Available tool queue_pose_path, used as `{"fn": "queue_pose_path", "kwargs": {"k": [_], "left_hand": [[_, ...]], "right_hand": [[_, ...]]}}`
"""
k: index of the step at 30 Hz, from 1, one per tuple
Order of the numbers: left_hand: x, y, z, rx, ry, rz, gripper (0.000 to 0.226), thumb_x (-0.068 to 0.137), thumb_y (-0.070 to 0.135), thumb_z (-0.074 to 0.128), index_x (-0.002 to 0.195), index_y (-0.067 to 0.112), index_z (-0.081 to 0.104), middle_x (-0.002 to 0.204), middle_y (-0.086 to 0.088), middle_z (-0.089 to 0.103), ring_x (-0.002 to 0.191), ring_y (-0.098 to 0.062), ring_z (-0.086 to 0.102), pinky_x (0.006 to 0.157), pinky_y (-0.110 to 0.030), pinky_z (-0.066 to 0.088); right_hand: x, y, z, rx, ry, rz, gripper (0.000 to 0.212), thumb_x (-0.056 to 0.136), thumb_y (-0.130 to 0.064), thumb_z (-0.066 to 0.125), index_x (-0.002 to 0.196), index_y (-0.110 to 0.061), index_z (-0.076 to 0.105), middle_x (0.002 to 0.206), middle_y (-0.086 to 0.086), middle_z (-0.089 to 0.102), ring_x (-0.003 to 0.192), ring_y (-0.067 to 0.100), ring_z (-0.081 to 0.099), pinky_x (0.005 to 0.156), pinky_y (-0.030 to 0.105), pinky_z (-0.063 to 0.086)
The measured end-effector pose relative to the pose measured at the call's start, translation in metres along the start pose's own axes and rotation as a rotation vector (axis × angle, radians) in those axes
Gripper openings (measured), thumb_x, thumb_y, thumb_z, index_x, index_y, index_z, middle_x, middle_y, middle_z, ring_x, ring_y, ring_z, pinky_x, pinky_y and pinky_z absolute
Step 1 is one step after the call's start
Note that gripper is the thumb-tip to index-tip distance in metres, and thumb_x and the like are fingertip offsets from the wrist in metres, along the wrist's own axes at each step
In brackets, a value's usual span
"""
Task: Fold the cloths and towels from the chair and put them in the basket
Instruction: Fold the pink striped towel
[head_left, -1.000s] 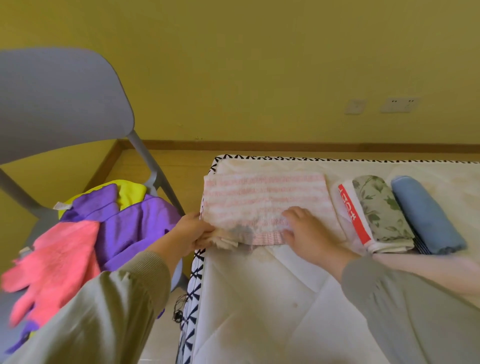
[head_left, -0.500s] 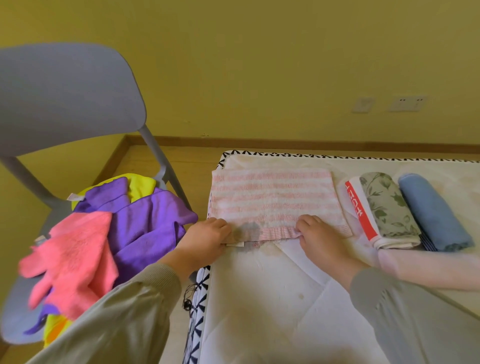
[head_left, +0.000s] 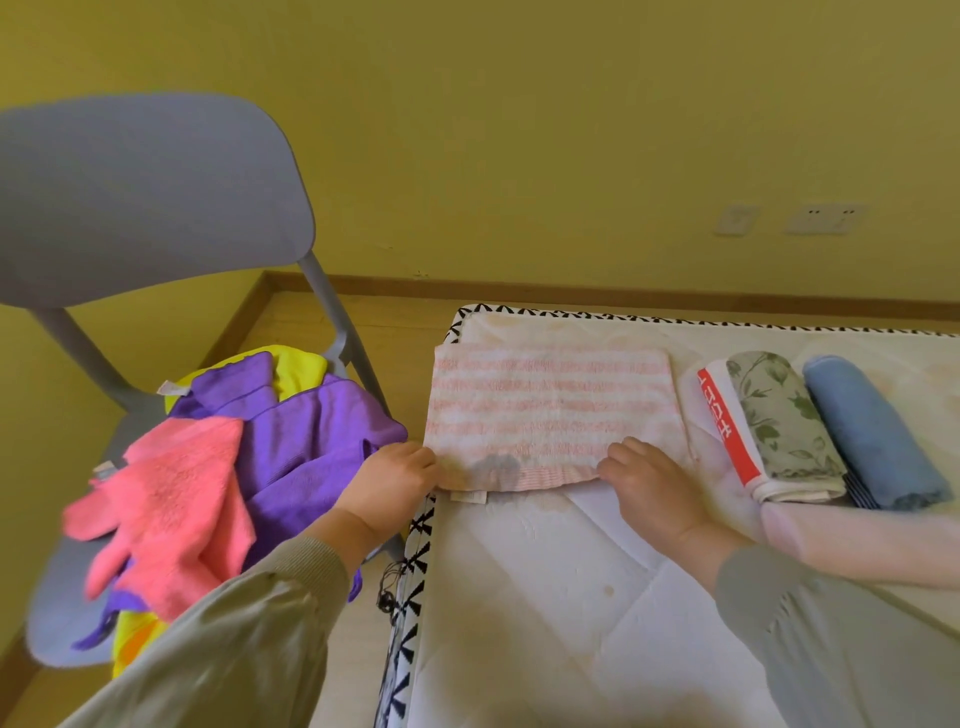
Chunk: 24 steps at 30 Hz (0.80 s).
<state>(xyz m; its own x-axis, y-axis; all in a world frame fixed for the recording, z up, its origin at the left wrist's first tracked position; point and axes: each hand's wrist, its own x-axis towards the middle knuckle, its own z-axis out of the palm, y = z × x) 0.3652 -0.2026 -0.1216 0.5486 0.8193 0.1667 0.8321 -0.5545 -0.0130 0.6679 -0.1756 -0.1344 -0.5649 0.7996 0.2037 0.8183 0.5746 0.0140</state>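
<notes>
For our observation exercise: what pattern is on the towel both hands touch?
The towel has pink and white stripes, seen best in the head view.

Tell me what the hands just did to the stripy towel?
The left hand flattened the bunched near corner of the pink-and-white striped towel; the right hand slid back toward its near edge. The rolled cloths and the cloth pile on the grey chair stayed put.

Towel (head_left: 550, 410) laid flat at the far left corner of the mattress (head_left: 571, 597). To the towel's right, rolled cloths (head_left: 779, 421) are set side by side; to its left, a heap of cloths (head_left: 291, 431) is piled on the chair (head_left: 156, 208).
</notes>
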Motion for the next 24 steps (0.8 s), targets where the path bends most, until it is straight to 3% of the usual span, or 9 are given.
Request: {"fn": "queue_pose_path", "kwargs": {"k": [4,7,10,11,13,15,17,20,24], "left_hand": [[-0.004,0.004,0.007,-0.015,-0.031,-0.014,0.034,0.037,-0.006,0.085,0.056,0.013,0.065,0.058,0.0,0.057,0.05,-0.019,0.055,0.043,-0.026,0.048],[-0.003,0.003,0.009,-0.108,0.029,-0.017,0.022,0.058,0.001,0.077,0.054,0.01,0.058,0.056,-0.003,0.052,0.049,-0.021,0.049,0.043,-0.031,0.046],[0.008,0.005,0.015,-0.184,0.12,-0.094,0.02,0.076,0.01,0.06,0.057,0.007,0.056,0.06,-0.005,0.051,0.056,-0.023,0.047,0.05,-0.038,0.047],[0.015,0.008,0.019,-0.195,0.13,-0.144,0.019,0.083,0.013,0.054,0.066,0.006,0.062,0.07,-0.007,0.057,0.066,-0.026,0.052,0.059,-0.04,0.049],[0.039,0.015,0.03,-0.174,0.071,-0.289,0.029,0.094,0.018,0.044,0.109,0.007,0.065,0.115,-0.013,0.061,0.11,-0.033,0.053,0.091,-0.045,0.045],[0.065,0.019,0.042,-0.153,-0.026,-0.439,0.048,0.099,0.026,0.031,0.145,0.014,0.034,0.154,-0.01,0.028,0.143,-0.032,0.019,0.115,-0.045,0.02],[0.082,0.02,0.055,-0.117,-0.084,-0.486,0.056,0.099,0.034,0.023,0.152,0.02,0.011,0.16,-0.006,0.002,0.146,-0.029,-0.005,0.117,-0.047,0.001],[0.083,0.018,0.079,-0.091,-0.158,-0.534,0.062,0.096,0.048,0.012,0.152,0.025,-0.003,0.16,-0.005,-0.008,0.146,-0.027,-0.013,0.116,-0.049,-0.004],[0.08,0.017,0.094,-0.057,-0.131,-0.55,0.067,0.09,0.052,0.001,0.151,0.025,-0.005,0.16,-0.007,-0.007,0.146,-0.027,-0.012,0.115,-0.05,-0.005]], "right_hand": [[-0.005,0.003,0.014,0.016,-0.24,0.041,0.035,0.077,0.013,0.049,0.096,-0.012,0.065,0.094,0.001,0.058,0.094,0.021,0.051,0.076,0.026,0.041],[-0.005,0.005,0.011,0.053,-0.301,0.047,0.026,0.086,0.004,0.045,0.092,-0.013,0.064,0.092,-0.001,0.056,0.091,0.016,0.047,0.075,0.024,0.039],[-0.001,0.003,0.008,0.146,-0.083,0.098,0.019,0.088,-0.006,0.055,0.069,-0.01,0.06,0.072,0.001,0.055,0.073,0.02,0.049,0.066,0.035,0.046],[0.004,0.001,0.008,0.172,0.002,0.155,0.016,0.087,-0.007,0.056,0.072,-0.009,0.062,0.074,0.002,0.057,0.074,0.022,0.052,0.067,0.037,0.048],[0.022,-0.006,0.013,0.214,0.101,0.308,0.017,0.09,-0.009,0.052,0.097,-0.007,0.067,0.099,0.006,0.063,0.095,0.025,0.055,0.083,0.037,0.047],[0.045,-0.01,0.021,0.26,-0.022,0.437,0.036,0.097,-0.021,0.042,0.13,-0.011,0.053,0.138,0.009,0.047,0.128,0.026,0.039,0.107,0.037,0.033],[0.058,-0.01,0.032,0.245,-0.228,0.453,0.049,0.101,-0.034,0.028,0.148,-0.019,0.027,0.158,0.003,0.015,0.144,0.021,0.012,0.117,0.039,0.012],[0.055,-0.006,0.053,0.166,-0.33,0.458,0.055,0.099,-0.042,0.016,0.151,-0.027,0.008,0.16,-0.006,-0.002,0.146,0.013,-0.005,0.117,0.045,0.002],[0.066,-0.011,0.064,0.094,-0.201,0.484,0.058,0.096,-0.04,0.014,0.151,-0.024,0.007,0.16,-0.004,-0.002,0.146,0.014,-0.007,0.116,0.045,-0.002]]}}
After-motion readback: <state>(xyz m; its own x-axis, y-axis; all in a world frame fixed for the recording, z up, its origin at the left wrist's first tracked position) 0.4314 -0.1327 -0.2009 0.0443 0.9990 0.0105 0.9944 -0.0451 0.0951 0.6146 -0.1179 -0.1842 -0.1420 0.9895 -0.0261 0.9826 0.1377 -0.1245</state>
